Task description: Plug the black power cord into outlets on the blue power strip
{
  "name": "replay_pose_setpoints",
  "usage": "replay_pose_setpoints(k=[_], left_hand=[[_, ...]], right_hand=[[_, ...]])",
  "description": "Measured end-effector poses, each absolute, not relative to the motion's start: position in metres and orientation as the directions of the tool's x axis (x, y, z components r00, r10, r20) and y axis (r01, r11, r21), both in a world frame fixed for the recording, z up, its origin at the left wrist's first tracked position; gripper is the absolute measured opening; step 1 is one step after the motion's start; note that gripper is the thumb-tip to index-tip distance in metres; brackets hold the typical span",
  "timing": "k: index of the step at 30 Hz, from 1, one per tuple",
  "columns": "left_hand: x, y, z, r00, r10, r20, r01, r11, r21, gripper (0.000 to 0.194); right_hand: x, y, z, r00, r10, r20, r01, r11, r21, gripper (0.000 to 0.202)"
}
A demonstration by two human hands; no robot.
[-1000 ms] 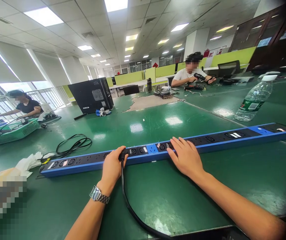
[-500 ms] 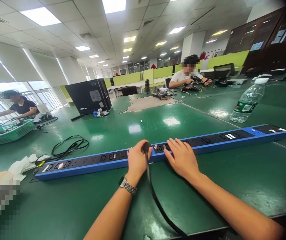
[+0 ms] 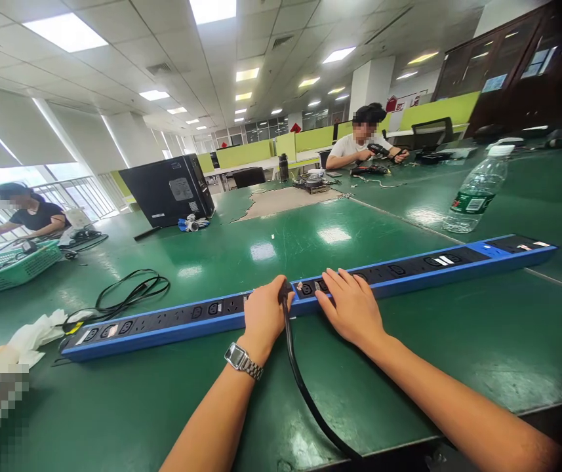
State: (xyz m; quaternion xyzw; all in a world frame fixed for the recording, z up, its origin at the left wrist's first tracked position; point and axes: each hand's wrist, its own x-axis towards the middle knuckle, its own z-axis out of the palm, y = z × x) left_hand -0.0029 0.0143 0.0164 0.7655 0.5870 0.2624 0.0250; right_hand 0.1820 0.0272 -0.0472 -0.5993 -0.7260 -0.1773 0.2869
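A long blue-and-black power strip (image 3: 165, 335) lies slantwise across the green table, its face lined with several sockets. Near its middle, my left hand (image 3: 263, 316) is closed around a black plug (image 3: 285, 288) held against the strip's face. Its black power cord (image 3: 305, 392) runs down over the table's near edge. The plug's far end is hidden, so I cannot tell how deep it sits. Just to the right, my right hand (image 3: 353, 307) rests over the strip with fingers stretched out across the sockets, the thumb apart on the near side.
Beyond the strip stand a black computer case (image 3: 157, 193) and, at right, a water bottle (image 3: 477, 187). A coiled black cable (image 3: 136, 288) lies at left, near a green basket (image 3: 29, 269). Two people sit farther off, one holding a black tool (image 3: 378, 149).
The view has shifted slightly, moving the scene a little left. My left wrist has turned a bit, showing more of the watch face. Both hands keep their places on the strip.
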Motion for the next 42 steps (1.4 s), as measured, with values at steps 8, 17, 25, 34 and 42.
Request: replay_pose_setpoints(k=[8,17,25,34,42], left_hand=[[0.0,0.014,0.012,0.175,0.912,0.37,0.857,-0.326,0.399,0.034],[-0.007,0.023,0.007,-0.169,0.869,0.465,0.428,-0.36,0.829,0.024],[0.008,0.023,0.024,-0.002,0.873,0.488,0.481,-0.427,0.766,0.064],[0.008,0.018,-0.001,0.227,0.835,0.502,0.765,-0.472,0.439,0.046],[0.002,0.007,-0.004,0.338,0.869,0.361,0.88,-0.428,0.207,0.046]], right_hand=[[0.181,0.026,-0.045,-0.117,0.771,0.626,0.972,0.217,-0.085,0.05],[0.18,0.025,-0.019,0.01,0.878,0.478,0.903,0.196,-0.381,0.049],[0.149,0.015,0.101,-0.167,0.986,0.004,0.878,0.151,-0.454,0.039],[0.191,0.03,0.07,-0.062,0.995,0.084,0.984,0.075,-0.159,0.031],[0.22,0.054,0.059,-0.04,0.996,0.078,0.999,0.04,-0.002,0.029]])
